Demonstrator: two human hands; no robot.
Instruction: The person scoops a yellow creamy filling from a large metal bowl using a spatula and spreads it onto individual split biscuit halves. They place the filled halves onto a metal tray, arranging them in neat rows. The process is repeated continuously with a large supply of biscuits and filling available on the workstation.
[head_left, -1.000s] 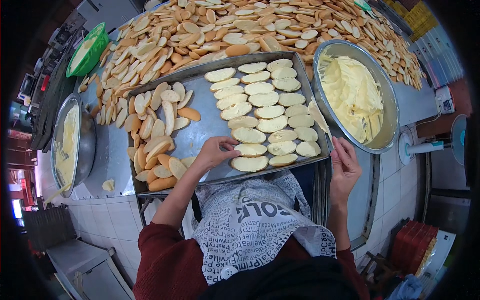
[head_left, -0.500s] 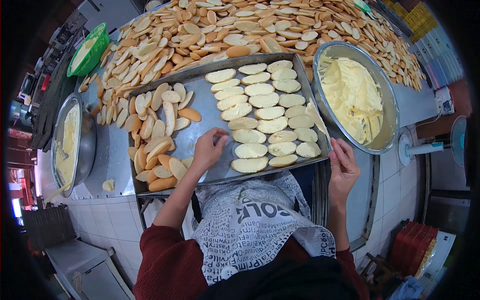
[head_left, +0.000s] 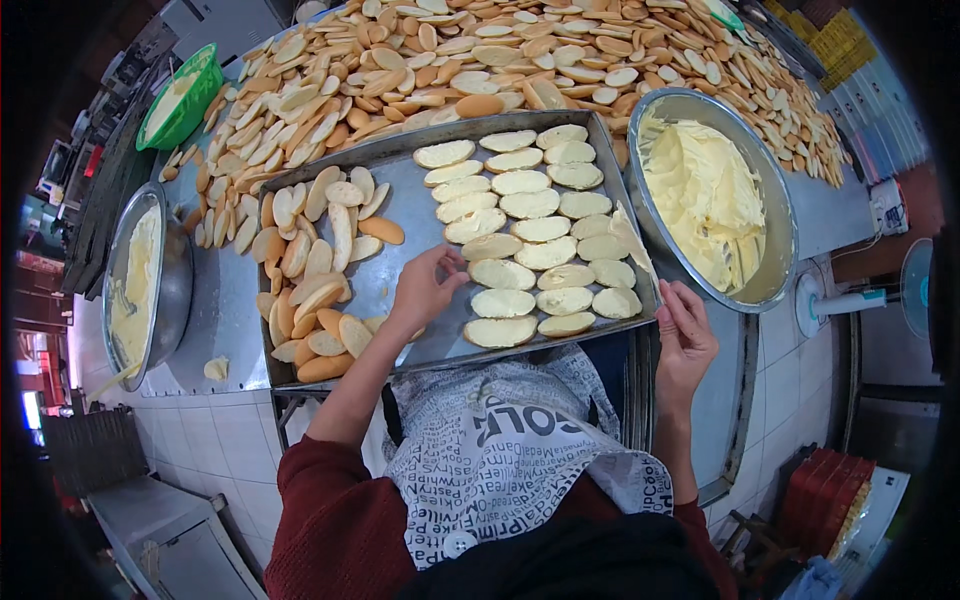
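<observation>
My left hand [head_left: 428, 288] is over the middle of a metal baking tray [head_left: 400, 352]. Its fingers are bent and a little apart, holding nothing I can see. The fingertips are right beside the left ends of the spread bread slices [head_left: 501, 273], at the slice [head_left: 490, 247] in the left column. At the tray's right rim, my right hand [head_left: 685, 325] is closed on the end of a spreading knife. Its blade [head_left: 632, 240], coated with pale cream, lies along that rim. Cream-topped slices stand in three columns; plain bread slices [head_left: 318, 262] are piled in the tray's left part.
A steel bowl of pale yellow cream [head_left: 705, 195] stands right of the tray, another steel bowl [head_left: 172, 300] at the left. A green basin [head_left: 190, 105] is at the far left. A large heap of bread slices [head_left: 480, 75] covers the table behind. A fan [head_left: 840, 302] stands at right.
My left hand has moved slightly right and up, closer to the left column of spread slices. My right hand stays at the tray's right rim with the knife.
</observation>
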